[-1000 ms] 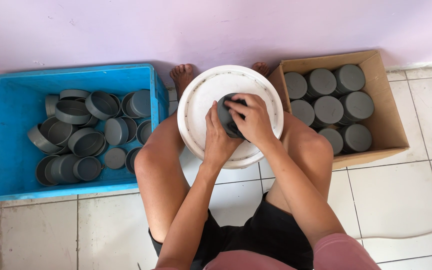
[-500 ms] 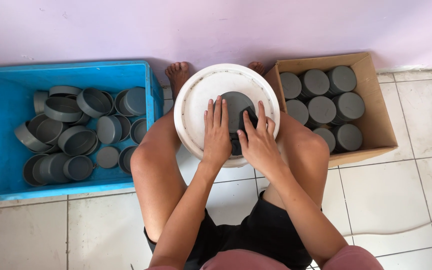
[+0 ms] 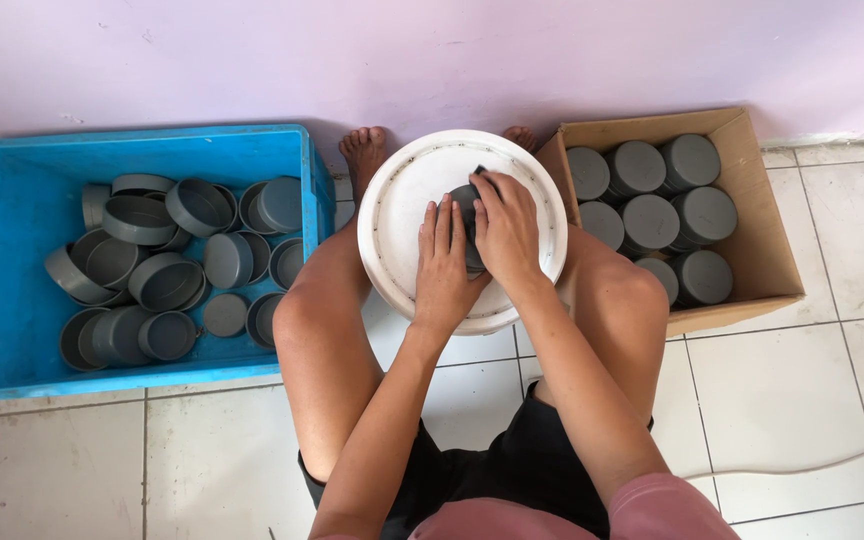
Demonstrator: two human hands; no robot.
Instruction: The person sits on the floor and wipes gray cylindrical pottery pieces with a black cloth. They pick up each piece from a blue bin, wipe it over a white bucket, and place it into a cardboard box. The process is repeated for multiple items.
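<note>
Grey round cap [image 3: 469,205] sits on the white round lid [image 3: 402,210] between the person's knees. It is mostly hidden, so I cannot tell which way it faces. Left hand [image 3: 444,265] lies flat beside it, fingers straight and close together. Right hand [image 3: 505,232] curls over it, fingers pressed on top. Blue crate [image 3: 12,250] holds loose grey caps [image 3: 167,265]. Cardboard box [image 3: 752,240] holds stacked caps [image 3: 652,195].

- Bare left hand [image 3: 444,268] and bare right hand [image 3: 505,232], no rings, gloves or wristbands to be seen.
- Forearms uncovered up to the bottom edge of the view.
- Pink fabric top [image 3: 572,512], showing only as a soft strip at the lower edge.
- Black cloth shorts [image 3: 512,465], short-legged, ending high on the thighs.
- Bare legs and bare feet [image 3: 364,150], no shoes or socks.
</note>
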